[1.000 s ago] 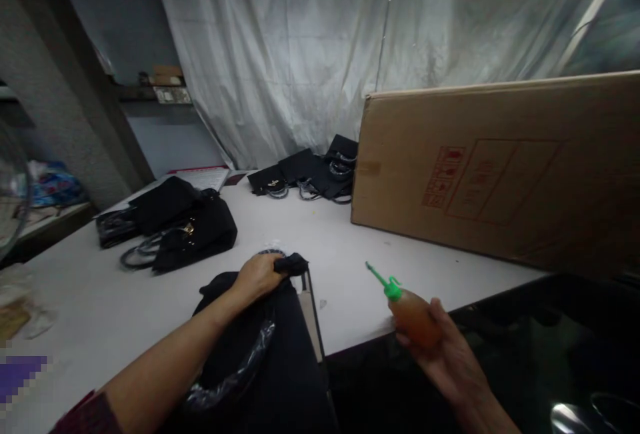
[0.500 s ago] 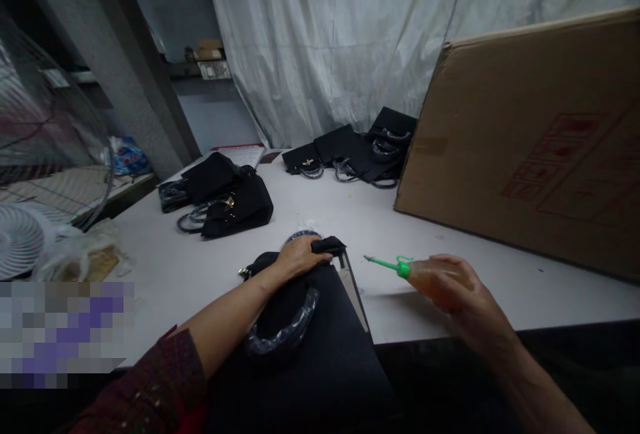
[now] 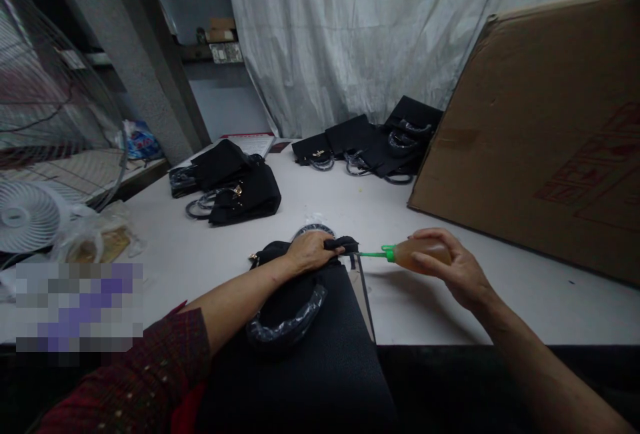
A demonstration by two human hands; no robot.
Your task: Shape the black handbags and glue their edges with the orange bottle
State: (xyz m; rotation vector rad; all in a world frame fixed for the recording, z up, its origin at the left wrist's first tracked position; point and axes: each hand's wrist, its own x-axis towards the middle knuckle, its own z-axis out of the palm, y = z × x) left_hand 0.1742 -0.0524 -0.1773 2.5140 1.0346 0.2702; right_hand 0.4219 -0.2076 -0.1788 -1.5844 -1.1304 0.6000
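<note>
A black handbag (image 3: 320, 347) lies at the table's front edge, its handle (image 3: 290, 331) wrapped in clear plastic. My left hand (image 3: 313, 251) is closed on a folded black flap (image 3: 345, 245) at the bag's far right corner. Below that flap a strip of beige inner lining (image 3: 361, 294) shows along the open right edge. My right hand (image 3: 457, 264) grips a squeeze bottle (image 3: 423, 254) of amber liquid, held sideways. Its thin green nozzle (image 3: 373, 255) points left, with the tip at the flap's edge by my left fingers; whether liquid comes out cannot be seen.
Several black handbags (image 3: 245, 191) lie at the back left, with more black bags (image 3: 370, 144) by the curtain. A large cardboard box (image 3: 530, 141) stands at the right. At the left are a white fan (image 3: 30, 217) and a plastic bag (image 3: 100, 241).
My right hand has brought the bottle left, so the nozzle tip went from apart from the handbag to its corner. My left hand keeps its hold on the flap. The view has shifted slightly.
</note>
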